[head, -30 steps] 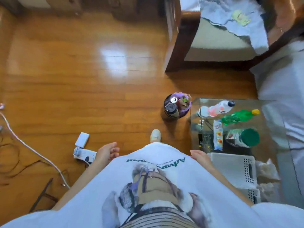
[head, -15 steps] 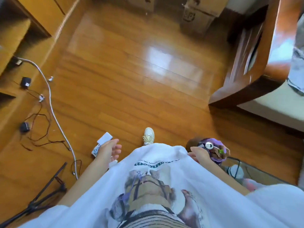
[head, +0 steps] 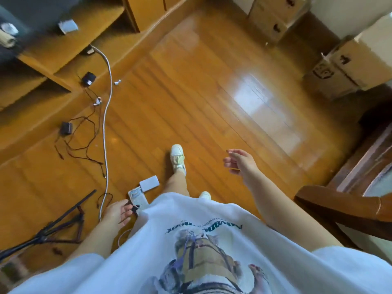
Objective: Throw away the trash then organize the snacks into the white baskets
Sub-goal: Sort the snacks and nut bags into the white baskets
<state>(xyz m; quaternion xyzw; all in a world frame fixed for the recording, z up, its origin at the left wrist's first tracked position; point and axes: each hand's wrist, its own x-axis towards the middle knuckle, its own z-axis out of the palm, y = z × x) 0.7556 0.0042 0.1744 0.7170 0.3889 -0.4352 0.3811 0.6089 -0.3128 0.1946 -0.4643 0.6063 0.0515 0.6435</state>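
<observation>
Right hand (head: 240, 161): centre right of frame, arm extended forward, fingers loosely spread, holding nothing. Left hand (head: 117, 212): lower left, at the hip, fingers relaxed and part-curled, empty. Surface: glossy wooden floor (head: 191, 92); white cable (head: 107, 115) and black wires at left; power strip (head: 139, 197) just beside the left hand; cardboard boxes (head: 343, 66) upper right. Change: the purple-lined trash bin and the glass table with the snacks have left view; none of the task's things is visible.
</observation>
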